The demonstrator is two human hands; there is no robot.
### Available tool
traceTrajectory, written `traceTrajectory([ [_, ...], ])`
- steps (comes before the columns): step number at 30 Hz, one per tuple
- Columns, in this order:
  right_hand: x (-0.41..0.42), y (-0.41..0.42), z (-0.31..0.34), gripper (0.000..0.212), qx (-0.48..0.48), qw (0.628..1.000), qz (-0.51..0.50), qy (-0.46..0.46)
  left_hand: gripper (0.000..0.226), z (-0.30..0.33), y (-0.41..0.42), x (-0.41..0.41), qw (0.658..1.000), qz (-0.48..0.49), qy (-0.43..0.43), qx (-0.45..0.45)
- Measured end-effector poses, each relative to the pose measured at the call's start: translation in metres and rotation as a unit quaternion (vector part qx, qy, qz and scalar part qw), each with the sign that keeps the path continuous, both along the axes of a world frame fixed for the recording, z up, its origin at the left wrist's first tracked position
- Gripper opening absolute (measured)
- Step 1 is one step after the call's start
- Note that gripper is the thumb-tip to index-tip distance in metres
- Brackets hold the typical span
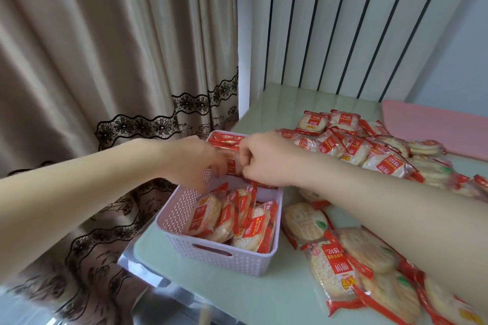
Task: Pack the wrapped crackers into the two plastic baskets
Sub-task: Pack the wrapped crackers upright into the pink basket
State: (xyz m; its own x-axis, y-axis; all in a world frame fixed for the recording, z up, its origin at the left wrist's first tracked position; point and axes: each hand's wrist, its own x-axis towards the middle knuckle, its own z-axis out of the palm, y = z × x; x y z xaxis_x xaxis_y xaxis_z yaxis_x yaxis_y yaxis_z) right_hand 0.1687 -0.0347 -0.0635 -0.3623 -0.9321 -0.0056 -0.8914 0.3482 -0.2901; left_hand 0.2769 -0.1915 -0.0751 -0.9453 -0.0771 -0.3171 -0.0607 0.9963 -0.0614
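basket (211, 258): pale lilac, woven-look perforations
crackers (332, 266): cream, red-and-clear wrappers
table (264, 298): pale green
curtain (105, 47): taupe, black lace bands
mat (435, 124): pink

The pale lilac perforated plastic basket (224, 258) is crowded with upright red-and-clear wrapped crackers (237, 216), and both hands meet over its middle, blocking the way in from above. Loose cracker packets (369, 150) cover the pale green glass tabletop (264, 295) to the right. Bare tabletop lies in front of the basket, and a beige curtain (105, 60) hangs close on the left.
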Motion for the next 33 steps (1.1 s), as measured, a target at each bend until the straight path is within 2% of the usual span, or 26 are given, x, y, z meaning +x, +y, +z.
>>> traceTrajectory([
  [2,0.007,-0.002,-0.001,0.008,0.076,0.994,0.014,-0.076,0.045,-0.009,-0.002,0.002,0.999,-0.017,-0.033,-0.033],
  [5,0.021,-0.005,-0.007,0.032,0.168,0.982,0.050,-0.069,0.027,-0.013,0.005,-0.001,0.998,0.000,-0.061,-0.018],
  [9,0.030,-0.006,-0.015,0.039,0.137,0.988,0.046,-0.059,0.028,-0.013,0.006,-0.001,0.999,0.001,-0.042,-0.028],
  [12,0.032,-0.005,-0.013,0.036,0.145,0.985,0.034,-0.092,0.029,-0.009,-0.001,0.003,0.998,0.013,-0.028,0.045],
  [18,0.017,0.002,0.013,0.034,0.128,0.965,-0.039,-0.226,0.050,-0.005,0.002,0.009,0.995,0.013,-0.012,0.101],
  [22,0.002,0.010,0.025,0.037,0.126,0.945,-0.074,-0.293,0.047,0.007,0.003,0.009,0.987,0.035,-0.004,0.157],
  [24,-0.005,0.012,0.031,0.041,0.133,0.940,-0.081,-0.304,0.050,0.011,-0.001,0.009,0.978,0.055,0.020,0.202],
  [27,-0.017,0.016,0.040,0.054,0.146,0.928,-0.092,-0.329,0.033,0.016,-0.008,0.006,0.970,0.076,0.090,0.214],
  [31,-0.036,0.018,0.047,0.061,0.110,0.910,-0.134,-0.377,0.028,0.009,-0.017,-0.008,0.967,0.070,0.210,0.126],
  [33,-0.044,0.019,0.046,0.065,0.074,0.899,-0.161,-0.400,0.016,0.003,-0.018,-0.015,0.967,0.043,0.241,0.074],
])
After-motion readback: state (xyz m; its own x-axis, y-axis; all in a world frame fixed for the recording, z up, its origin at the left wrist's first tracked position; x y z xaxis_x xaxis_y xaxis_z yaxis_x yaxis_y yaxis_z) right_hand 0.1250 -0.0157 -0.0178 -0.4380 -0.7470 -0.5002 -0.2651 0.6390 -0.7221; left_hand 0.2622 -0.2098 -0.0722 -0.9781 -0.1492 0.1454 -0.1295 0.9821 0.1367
